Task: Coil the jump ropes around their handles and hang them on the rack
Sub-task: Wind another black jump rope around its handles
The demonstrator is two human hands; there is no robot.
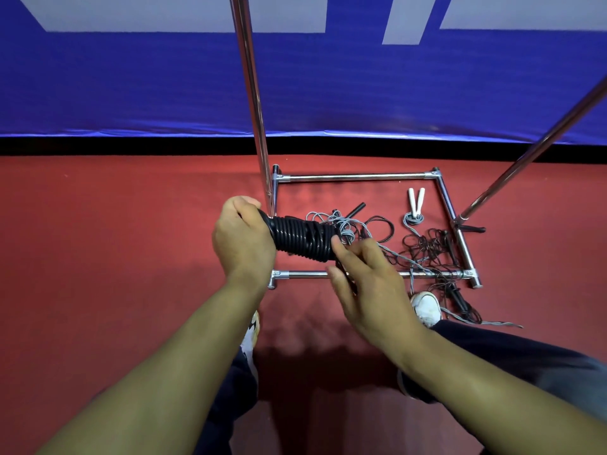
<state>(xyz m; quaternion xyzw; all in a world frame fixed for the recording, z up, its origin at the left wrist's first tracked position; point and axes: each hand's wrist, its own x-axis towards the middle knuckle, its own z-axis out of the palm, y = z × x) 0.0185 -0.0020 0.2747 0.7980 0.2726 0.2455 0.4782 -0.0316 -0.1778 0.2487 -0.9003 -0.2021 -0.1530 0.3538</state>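
My left hand point(243, 238) grips the left end of a pair of handles wound tightly with black jump rope point(300, 238), held level above the floor. My right hand point(368, 284) is at the coil's right end, fingers extended against it; whether it pinches the loose rope end is hidden. On the floor inside the chrome rack base point(354, 176) lie a grey rope with white handles point(415, 200), a grey tangled rope point(345, 224) and a black tangled rope point(430, 251). The rack's upright pole point(253, 93) rises just behind my left hand.
A slanted chrome pole point(538, 152) rises at the right. A loose black handle point(473, 229) lies beside the base's right bar. My white shoes point(427, 308) stand on the red floor at the base's front bar. A blue banner point(131, 77) covers the wall behind.
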